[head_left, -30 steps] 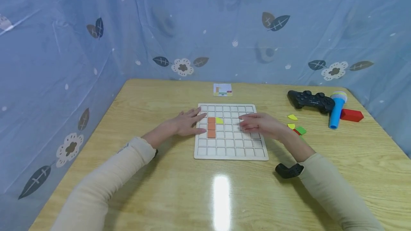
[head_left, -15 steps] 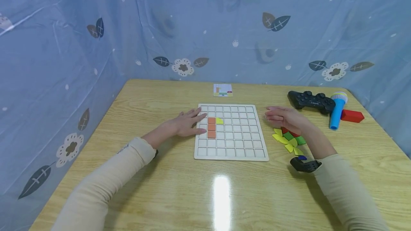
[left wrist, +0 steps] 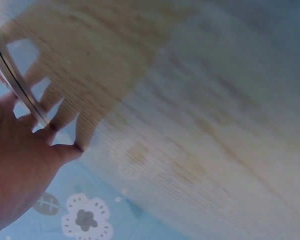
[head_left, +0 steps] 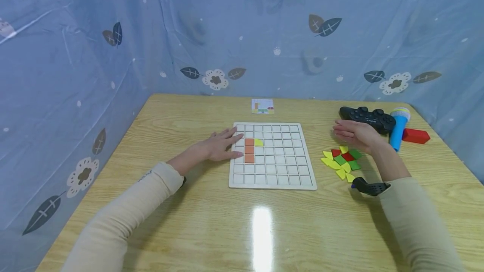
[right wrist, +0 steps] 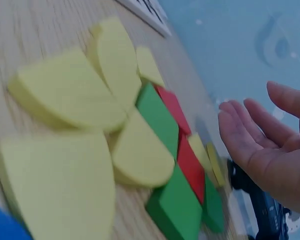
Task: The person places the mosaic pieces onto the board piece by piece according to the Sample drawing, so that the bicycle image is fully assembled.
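My left hand (head_left: 219, 145) rests with spread fingers at the left edge of a white grid board (head_left: 281, 171). On that board lies a column of orange squares (head_left: 249, 149), with a yellow rounded piece (head_left: 259, 142) beside its top. In the head view, my right hand (head_left: 358, 134) hovers past the board's right side, fingers loosely bent and holding nothing. Just below it are loose flat pieces: yellow ones (right wrist: 70, 95), green ones (right wrist: 160, 117) and red ones (right wrist: 190, 167). A blue piece (right wrist: 5, 227) shows at the corner of the right wrist view.
A black game controller (head_left: 364, 117) lies behind my right hand. Next to it are a blue toy microphone (head_left: 397, 133) and a red block (head_left: 416, 136). A small pattern card (head_left: 262, 106) lies behind the board. Blue curtain (head_left: 242, 32) encloses the table's back and left.
My right hand has moved from over the board rightward to above the far side of the loose pieces, uncovering most of them. The left hand has stayed in place.
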A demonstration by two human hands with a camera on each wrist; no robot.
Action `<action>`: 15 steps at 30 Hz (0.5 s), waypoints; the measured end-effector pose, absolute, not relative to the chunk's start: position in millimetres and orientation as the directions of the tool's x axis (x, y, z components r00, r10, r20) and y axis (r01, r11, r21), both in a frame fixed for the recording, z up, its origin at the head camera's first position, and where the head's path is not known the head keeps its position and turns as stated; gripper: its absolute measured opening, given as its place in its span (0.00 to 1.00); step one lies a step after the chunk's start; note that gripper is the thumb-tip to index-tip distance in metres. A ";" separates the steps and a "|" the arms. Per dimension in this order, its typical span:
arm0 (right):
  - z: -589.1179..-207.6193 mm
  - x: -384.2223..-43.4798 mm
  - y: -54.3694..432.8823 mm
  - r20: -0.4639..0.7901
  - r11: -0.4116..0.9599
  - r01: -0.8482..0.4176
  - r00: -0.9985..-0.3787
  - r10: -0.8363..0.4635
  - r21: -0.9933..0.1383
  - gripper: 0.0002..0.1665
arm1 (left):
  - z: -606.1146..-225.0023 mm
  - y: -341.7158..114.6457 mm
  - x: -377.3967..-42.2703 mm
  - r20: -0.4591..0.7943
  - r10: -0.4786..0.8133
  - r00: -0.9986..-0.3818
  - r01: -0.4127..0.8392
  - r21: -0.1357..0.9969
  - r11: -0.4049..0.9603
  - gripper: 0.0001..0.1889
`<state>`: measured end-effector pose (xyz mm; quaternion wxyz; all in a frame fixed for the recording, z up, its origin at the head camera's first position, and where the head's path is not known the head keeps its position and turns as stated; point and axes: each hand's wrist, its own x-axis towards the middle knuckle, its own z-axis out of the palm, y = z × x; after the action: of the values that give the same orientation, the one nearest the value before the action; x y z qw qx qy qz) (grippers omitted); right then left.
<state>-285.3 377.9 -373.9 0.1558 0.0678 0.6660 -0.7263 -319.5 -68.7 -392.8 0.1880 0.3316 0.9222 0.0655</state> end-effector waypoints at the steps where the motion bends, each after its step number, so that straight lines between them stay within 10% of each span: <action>1: -373.9 -284.9 380.2 -0.304 -0.064 0.313 -0.944 -0.126 -0.948 0.43 | -392.9 -68.9 -319.7 -0.303 0.637 -0.709 0.587 0.247 0.771 0.40; 15: -385.8 -282.1 401.9 -0.224 0.090 0.225 -0.974 0.023 -0.970 0.38 | -396.6 -68.8 -322.5 -0.295 0.637 -0.712 0.587 0.247 0.771 0.40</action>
<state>-282.1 401.9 -385.8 0.0755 0.0845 0.7344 -0.6692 -322.5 -68.8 -396.6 0.1842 0.3318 0.9227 0.0678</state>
